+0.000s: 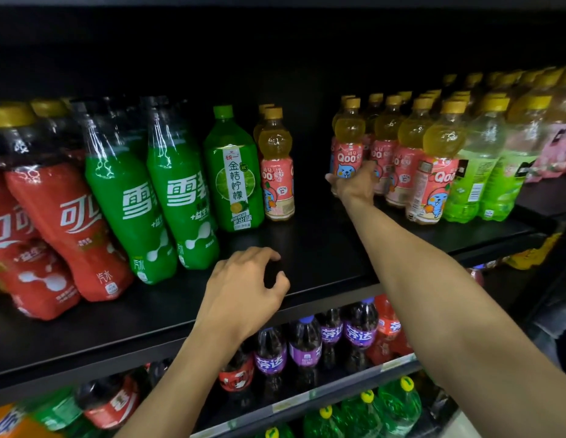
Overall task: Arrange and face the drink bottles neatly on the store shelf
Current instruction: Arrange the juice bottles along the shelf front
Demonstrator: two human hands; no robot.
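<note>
My right hand (354, 184) reaches far in and grips the base of a pink-labelled Qoo bottle (347, 143), the leftmost of a row of Qoo bottles (405, 153) with yellow caps. My left hand (243, 286) hovers over the bare black shelf (307, 248) near its front edge, fingers curled, holding nothing. A lone Qoo bottle (277, 165) stands left of the gap, beside a green lemon drink bottle (232, 172). Two green Sprite bottles (155, 191) and red Coca-Cola bottles (57, 222) fill the left.
Pale green bottles (484, 175) stand right of the Qoo row, with more bottles behind. The lower shelf holds purple Fanta bottles (304, 346), red bottles and green bottles with yellow caps (398, 403). An open gap of shelf lies between the lone Qoo and the row.
</note>
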